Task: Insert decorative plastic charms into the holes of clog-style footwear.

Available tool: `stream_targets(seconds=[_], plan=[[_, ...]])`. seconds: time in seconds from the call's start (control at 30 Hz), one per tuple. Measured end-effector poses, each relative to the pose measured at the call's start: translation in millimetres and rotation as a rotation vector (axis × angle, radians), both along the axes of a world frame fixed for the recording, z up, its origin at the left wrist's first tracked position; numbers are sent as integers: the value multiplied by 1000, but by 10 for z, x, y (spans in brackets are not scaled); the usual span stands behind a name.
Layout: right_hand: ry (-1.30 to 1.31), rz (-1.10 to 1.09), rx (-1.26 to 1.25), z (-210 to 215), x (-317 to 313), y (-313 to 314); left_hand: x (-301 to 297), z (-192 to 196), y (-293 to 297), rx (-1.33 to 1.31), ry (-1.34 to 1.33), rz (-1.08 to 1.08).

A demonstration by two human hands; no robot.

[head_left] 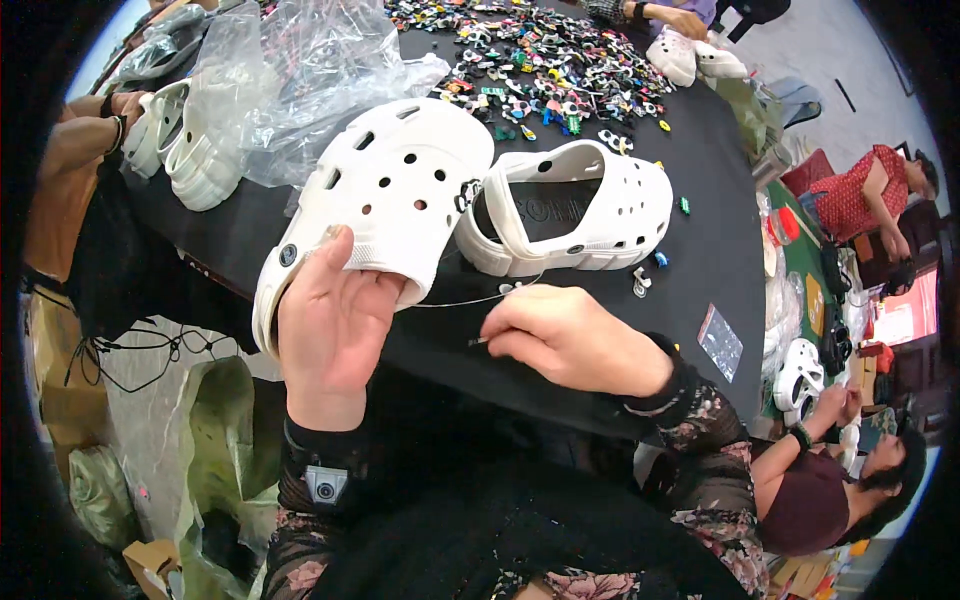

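Note:
My left hand (335, 310) holds up a white clog (400, 150), its fingers tucked inside the opening and its thumb along the outer side. A small black-and-white charm (468, 194) sits at the edge of that clog's holed upper. My right hand (570, 335) is closed in a pinch just right of the clog. A thin pale wire (460, 303) curves from near the clog's opening to the right hand, and a small dark tip pokes out by the fingertips. A second white clog (600, 255) lies on the table beyond the right hand, with its dark insole showing.
A big heap of colourful shoe charms (560, 60) covers the far part of the black table (715, 230). Clear plastic bags (320, 80) and more white clogs (205, 160) lie far left. A small clear packet (720, 343) lies right. Other people work around the tables.

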State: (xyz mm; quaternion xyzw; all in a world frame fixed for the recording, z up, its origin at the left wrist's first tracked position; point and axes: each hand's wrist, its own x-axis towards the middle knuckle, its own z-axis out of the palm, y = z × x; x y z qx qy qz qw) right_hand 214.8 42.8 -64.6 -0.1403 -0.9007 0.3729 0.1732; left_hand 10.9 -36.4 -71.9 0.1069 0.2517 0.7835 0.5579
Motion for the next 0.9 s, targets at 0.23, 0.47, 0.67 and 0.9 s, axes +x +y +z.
stream_targets(seconds=[0.23, 0.47, 0.67, 0.9], plan=[[124, -155, -430, 552, 14, 19, 12, -10, 4, 7, 35, 2], [275, -310, -363, 467, -281, 79, 24, 72, -52, 8, 13, -21], [325, -333, -284, 405, -435, 99, 45, 144, -170, -34, 31, 18], [324, -347, -119, 306, -586, 82, 17, 83, -217, -12, -5, -8]])
